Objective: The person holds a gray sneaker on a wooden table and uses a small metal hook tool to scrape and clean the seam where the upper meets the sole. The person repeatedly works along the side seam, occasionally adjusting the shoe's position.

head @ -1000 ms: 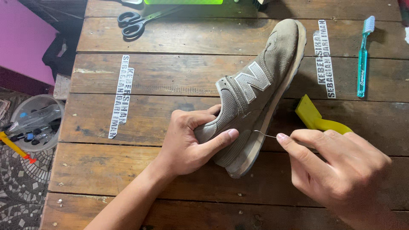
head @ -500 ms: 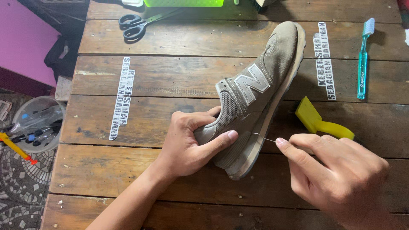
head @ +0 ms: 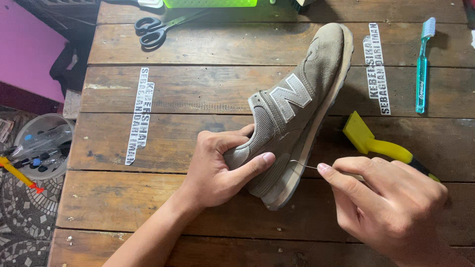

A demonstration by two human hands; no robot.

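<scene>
One grey suede sneaker [head: 297,106] | on its side | sole edge worn

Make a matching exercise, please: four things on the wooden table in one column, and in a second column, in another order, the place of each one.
Things:
1. grey shoe
2. scissors
3. toothbrush
4. yellow tool

Places:
A. at the far right of the table, lying alone
B. at the far left of the table top, black handles
C. just behind the right hand
D. heel held in the left hand

Right pairs: 1-D, 2-B, 3-A, 4-C
</scene>
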